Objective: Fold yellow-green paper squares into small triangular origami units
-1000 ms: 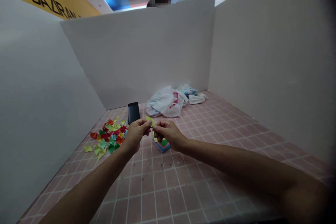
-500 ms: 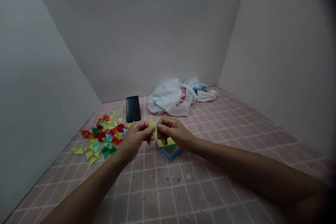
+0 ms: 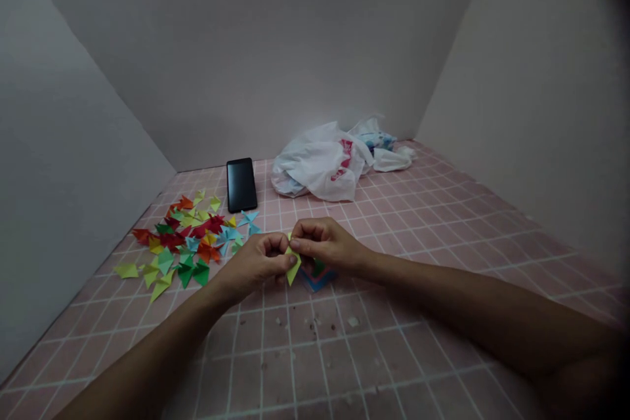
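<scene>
A small yellow paper (image 3: 293,273) is held above the worktop (image 3: 275,367), pinched between thumb and fingers of both the left hand (image 3: 258,264) and the right hand (image 3: 332,246). By this two-sided pinch, the crease can presumably be steadied on one side while the other is worked. The stack (image 3: 315,285) of coloured sheets lies under the right hand, probably kept there for easy reach, and is partly covered by it. The pile (image 3: 189,236) of folded pieces is spread beyond the left forearm, apparently to leave the middle free. The phone (image 3: 241,185) and the white bag (image 3: 317,161) are set near the back wall (image 3: 275,46), seemingly out of the way.

Compared with half a second ago, the paper has been turned: its point is now directed down toward the wearer, where it was raised between the fingers. The view has been tilted lower, the yellow strip at the top is lost, and light blue pieces beside the left hand are more fully exposed.
</scene>
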